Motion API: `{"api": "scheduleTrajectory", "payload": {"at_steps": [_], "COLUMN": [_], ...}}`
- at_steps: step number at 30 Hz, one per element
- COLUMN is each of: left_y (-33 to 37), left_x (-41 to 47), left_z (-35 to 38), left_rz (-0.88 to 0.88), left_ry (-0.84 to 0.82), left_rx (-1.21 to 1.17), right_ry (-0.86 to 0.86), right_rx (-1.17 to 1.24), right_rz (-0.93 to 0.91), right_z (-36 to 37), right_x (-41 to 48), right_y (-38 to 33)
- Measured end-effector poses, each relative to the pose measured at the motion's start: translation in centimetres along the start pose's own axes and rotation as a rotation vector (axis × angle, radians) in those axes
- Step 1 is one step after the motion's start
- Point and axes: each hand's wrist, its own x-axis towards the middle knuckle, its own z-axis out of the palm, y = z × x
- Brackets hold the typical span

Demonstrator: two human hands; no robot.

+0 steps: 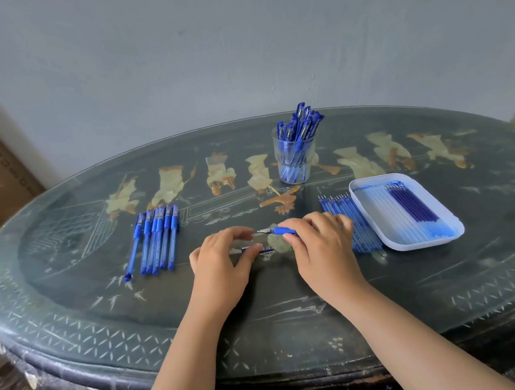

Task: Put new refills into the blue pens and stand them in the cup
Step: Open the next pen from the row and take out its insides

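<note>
Head view: the right hand (316, 245) clamps a blue pen (282, 231) between thumb and curled fingers, tip pointing left, almost touching the left hand's (224, 257) forefinger. The left thumb and curled fingers pinch a thin refill (265, 250) just below the pen. The cup (312, 158) stands behind, well apart. Print on the pens is unreadable.

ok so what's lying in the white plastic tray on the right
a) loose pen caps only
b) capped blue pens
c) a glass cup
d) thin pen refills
d: the white plastic tray holds thin pen refills, some dark blue and some pale, with no caps or grips on them; the capped blue pens lie in a row far to its left.
</note>
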Motion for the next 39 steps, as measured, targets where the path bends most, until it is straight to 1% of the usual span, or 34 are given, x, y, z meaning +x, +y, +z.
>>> {"api": "scheduleTrajectory", "payload": {"at_steps": [2,6,8,13,17,20,24,26,29,34,36,39], "left_y": [0.13,0.15,0.19,-0.21,0.0,0.23,0.27,0.3,0.2,0.22,0.31,0.43], "left_x": [-0.1,-0.05,0.04,0.17,0.08,0.04,0.08,0.01,0.0,-0.06,-0.12,-0.05], "left_z": [-0.17,-0.17,-0.21,0.16,-0.04,-0.26,-0.23,-0.2,-0.18,-0.36,-0.42,-0.43], "left_rz": [0.049,0.144,0.148,0.191,0.094,0.118,0.065,0.048,0.073,0.002,0.018,0.021], "left_ry": [0.028,0.044,0.057,0.084,0.044,0.022,0.009,-0.01,0.0,-0.002,-0.015,0.006], "left_rx": [-0.071,-0.125,-0.135,-0.075,-0.149,-0.198,-0.166,-0.189,-0.21,-0.217,-0.24,-0.212], "right_ry": [-0.003,-0.046,-0.062,-0.025,-0.051,-0.062,-0.038,-0.035,-0.038,-0.033,-0.034,-0.045], "right_rx": [0.022,0.093,0.119,0.12,0.119,0.116,0.103,0.106,0.115,0.106,0.109,0.102], "right_rz": [-0.01,-0.065,-0.091,-0.128,-0.102,-0.11,-0.126,-0.112,-0.106,-0.107,-0.096,-0.111], "right_z": [-0.04,0.07,0.13,-0.12,-0.08,-0.09,-0.19,-0.18,-0.22,-0.22,-0.24,-0.22], "right_x": [0.0,-0.04,-0.05,-0.09,-0.14,-0.15,-0.04,-0.03,-0.01,-0.02,-0.02,0.0], "right_y": [0.04,0.04,-0.01,-0.29,-0.2,-0.26,-0.34,-0.31,-0.31,-0.36,-0.37,-0.36]}}
